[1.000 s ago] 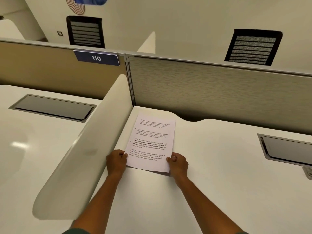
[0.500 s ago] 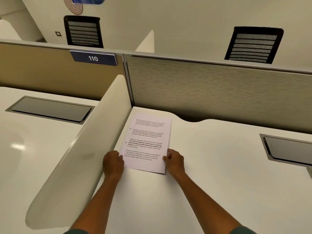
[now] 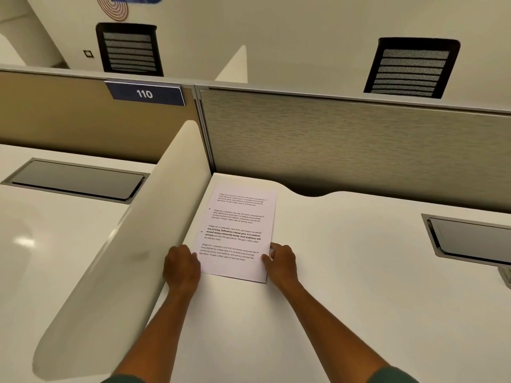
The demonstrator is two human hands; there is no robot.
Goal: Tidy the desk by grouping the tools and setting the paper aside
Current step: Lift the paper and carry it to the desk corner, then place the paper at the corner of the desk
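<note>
One paper (image 3: 238, 233) | two hands: left hand (image 3: 181, 268), right hand (image 3: 281, 265) | fingers pinching its edges

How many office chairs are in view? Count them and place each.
2. One chair stands behind the tan partition with the 110 sign, far left; the other chair behind the grey partition, far right. Only backrests show.

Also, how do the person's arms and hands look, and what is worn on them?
Both forearms are bare. The left hand and the right hand wear no gloves; no ring, watch or bracelet shows. At the bottom edge, a dark green sleeve covers each upper arm.
</note>
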